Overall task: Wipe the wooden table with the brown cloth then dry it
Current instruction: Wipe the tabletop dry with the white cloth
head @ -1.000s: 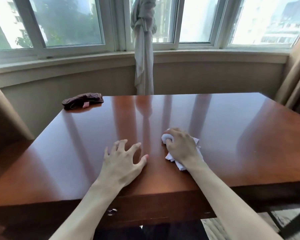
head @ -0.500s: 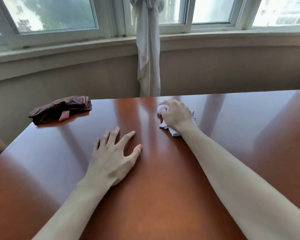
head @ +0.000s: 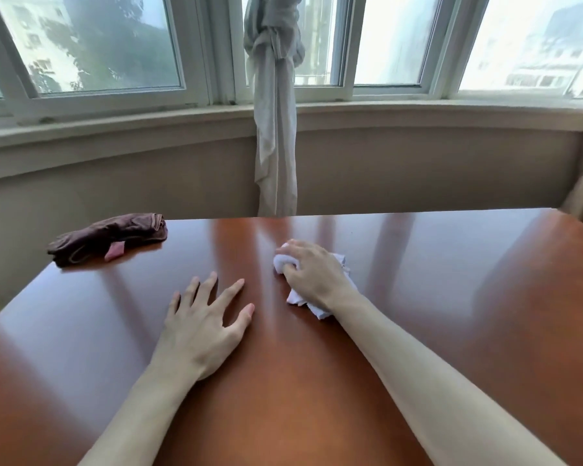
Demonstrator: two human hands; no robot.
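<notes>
A: What has just changed? The right hand (head: 312,275) has drawn back a little toward the person from the far edge, where it was half a second ago. A second ago it was much nearer the front edge, so the stroke ran outward and is now returning

B: And its grip?

A: Fingers curled and clamped on the crumpled white tissue (head: 303,297), pressing it flat on the worktop (head: 451,297), near the middle and slightly toward the far side

B: So that is the drying pass, I take it

A: I judge so. The brown cloth (head: 110,237) lies bunched at the far left corner, touched by neither hand, with a small pink tag showing. It sits in the same spot in all three pictures, which suggests the wiping part is finished

B: The left hand (head: 204,326)?

A: Its grip is apart: fingers spread and straight, palm resting flat on the wood beside the right hand, holding nothing. It has hardly shifted on the surface; it looks like a brace while the other arm reaches

B: Anything else different?

A: The view has tilted. A second ago the front edge and a drawer were in sight; now they are out of frame and the knotted curtain (head: 275,105) at the window fills more of the top. The right side looks as yet uncovered by this pass, though I cannot tell dampness from the glare
</notes>
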